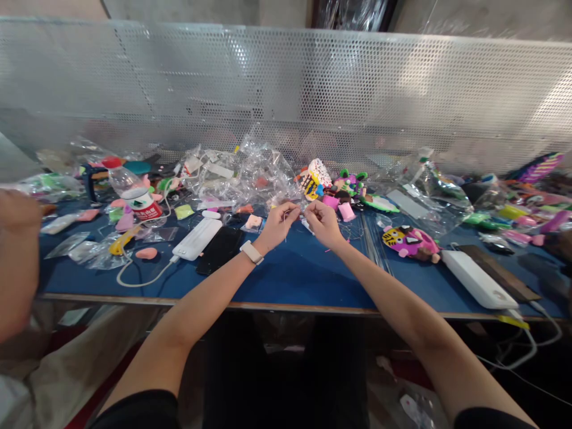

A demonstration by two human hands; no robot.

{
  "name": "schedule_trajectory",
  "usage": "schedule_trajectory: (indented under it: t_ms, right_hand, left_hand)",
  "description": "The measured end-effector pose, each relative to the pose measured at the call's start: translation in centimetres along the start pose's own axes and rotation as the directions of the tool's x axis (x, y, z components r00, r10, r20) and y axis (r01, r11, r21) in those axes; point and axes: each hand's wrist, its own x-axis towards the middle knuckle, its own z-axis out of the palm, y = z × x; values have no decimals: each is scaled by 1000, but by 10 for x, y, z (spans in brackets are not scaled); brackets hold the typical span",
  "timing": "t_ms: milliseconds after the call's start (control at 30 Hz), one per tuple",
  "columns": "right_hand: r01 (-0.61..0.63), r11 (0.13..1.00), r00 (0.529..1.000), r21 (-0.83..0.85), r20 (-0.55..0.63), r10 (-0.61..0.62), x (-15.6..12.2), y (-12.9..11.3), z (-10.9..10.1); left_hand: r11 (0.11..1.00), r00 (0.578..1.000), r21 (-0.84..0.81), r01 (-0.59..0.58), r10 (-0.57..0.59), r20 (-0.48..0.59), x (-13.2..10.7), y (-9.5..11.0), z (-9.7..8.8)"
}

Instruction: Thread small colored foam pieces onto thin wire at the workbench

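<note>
My left hand (280, 224) and my right hand (322, 222) meet over the middle of the blue table (290, 277), both with fingers pinched together. Between them they hold something very small and thin, perhaps a needle or thread, too fine to name. A pale watch (251, 252) sits on my left wrist. Just behind the hands lie crumpled clear plastic bags (250, 176) and a pile of colourful felt toy pieces (333, 185).
A white power bank (198, 238) with a cable and a black phone (221, 249) lie left of my hands. A plastic bottle (136, 193) lies further left. A pink tiger-face toy (409, 241) and another white power bank (473, 279) lie right. Another person's arm (15, 256) shows at the left edge. A perforated metal screen (286, 89) backs the table.
</note>
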Motion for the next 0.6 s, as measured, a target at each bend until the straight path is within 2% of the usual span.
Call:
schedule_trajectory:
  t_ms: [133,200,300,367,433,467,533,600]
  right_hand:
    - [36,999,999,-31,20,-36,-2,-3,1]
    - [52,996,998,-75,33,-50,-3,-4,0]
    - [90,984,995,-155,64,-81,-7,-4,0]
    - [110,977,991,-181,89,-95,-7,-4,0]
    - [97,979,994,-179,72,-86,-6,-3,1]
    - [77,983,997,-165,42,-71,-5,-1,1]
    - [27,993,999,-117,-39,-32,-1,4,2]
    - [-9,998,994,-65,-113,2,3,9,3]
  left_hand:
    - [982,992,-139,127,-123,39,0,0,2]
    - [940,973,-249,232,-223,63,0,-4,4]
    - [813,902,-391,431,-406,149,0,-12,4]
    - [774,866,-389,500,-459,200,0,-15,3]
    - [801,875,-352,484,-448,185,1,-15,2]
    - [830,893,-330,449,-427,139,1,-14,2]
    - [921,943,-235,312,-329,-38,1,-8,0]
    - [995,962,8,95,-89,-259,-1,0,-1]
